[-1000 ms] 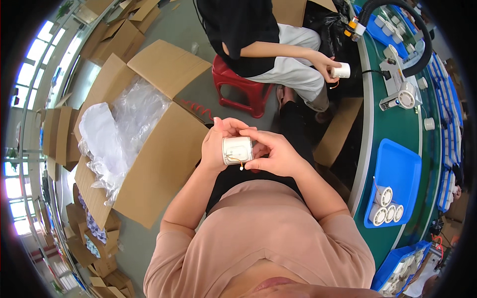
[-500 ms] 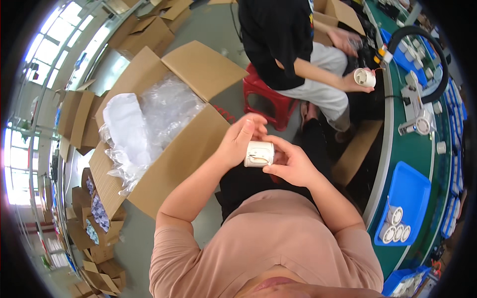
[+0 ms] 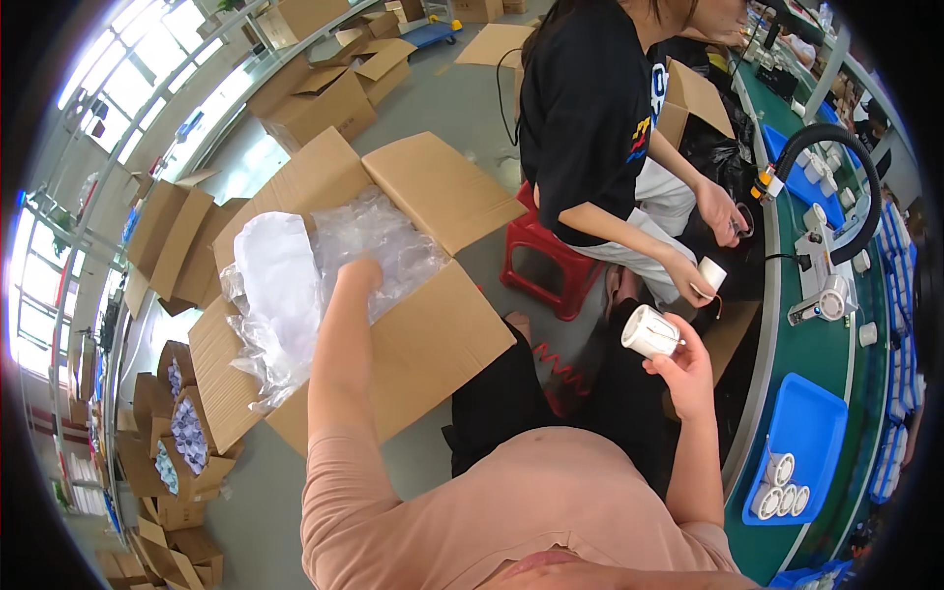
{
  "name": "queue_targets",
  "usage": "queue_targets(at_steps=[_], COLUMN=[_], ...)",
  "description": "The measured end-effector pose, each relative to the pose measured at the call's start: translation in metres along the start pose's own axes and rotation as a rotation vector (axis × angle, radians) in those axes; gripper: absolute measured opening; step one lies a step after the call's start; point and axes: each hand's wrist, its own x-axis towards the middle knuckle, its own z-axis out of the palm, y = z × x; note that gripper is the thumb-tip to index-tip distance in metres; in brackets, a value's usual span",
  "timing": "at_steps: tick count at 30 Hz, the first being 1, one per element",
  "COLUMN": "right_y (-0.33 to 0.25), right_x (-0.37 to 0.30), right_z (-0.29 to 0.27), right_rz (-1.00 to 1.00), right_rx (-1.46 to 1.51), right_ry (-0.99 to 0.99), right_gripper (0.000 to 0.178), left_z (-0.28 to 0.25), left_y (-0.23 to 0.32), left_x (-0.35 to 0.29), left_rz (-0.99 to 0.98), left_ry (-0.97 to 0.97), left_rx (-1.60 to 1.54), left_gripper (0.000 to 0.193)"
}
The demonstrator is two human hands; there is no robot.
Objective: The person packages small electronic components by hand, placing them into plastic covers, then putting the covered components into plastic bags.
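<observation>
My right hand [image 3: 688,366] is closed round a white plastic cylinder [image 3: 651,331], a hollow housing with a thin wire on its side, raised over my lap. Into the big open cardboard box [image 3: 413,356] on my left reaches my left hand [image 3: 363,276], among crumpled clear plastic bags [image 3: 398,246]. Its fingers are hidden there, so their grip does not show. A white sheet-like bag [image 3: 272,261] lies beside the clear ones in the box.
A co-worker in black sits ahead on a red stool [image 3: 551,261], holding a similar white cylinder [image 3: 710,277]. Along the right runs a green bench [image 3: 762,344] with a blue tray [image 3: 814,423] of several white cylinders. A clamp-like fixture [image 3: 821,303] stands farther along.
My left hand has left the cylinder and gone into the box. My right hand has carried the cylinder to the right. The view has shifted, and the co-worker's hands have moved.
</observation>
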Motion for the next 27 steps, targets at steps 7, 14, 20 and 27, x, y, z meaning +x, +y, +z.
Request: queue_targets(at_steps=[7, 14, 20, 27], right_y=[-0.027, -0.056, -0.107, -0.156], right_x=[-0.011, -0.043, -0.091, -0.169], right_z=[-0.008, -0.032, -0.090, -0.217], right_rz=[-0.100, -0.109, -0.278, -0.040], right_rx=[-0.093, -0.053, -0.279, -0.918], right_ry=[0.127, 0.186, 0.451, 1.194], right_gripper=[0.060, 0.060, 0.058, 0.057], left_z=[-0.035, -0.015, 0.020, -0.013], left_y=[0.016, 0.040, -0.028, 0.004], left_x=[0.008, 0.112, 0.174, 0.098], left_rz=[-0.133, 0.422, -0.065, 0.032], left_ry=[0.335, 0.613, 0.620, 0.512], left_rx=[-0.395, -0.572, -0.039, -0.275], left_gripper=[0.036, 0.047, 0.086, 0.061])
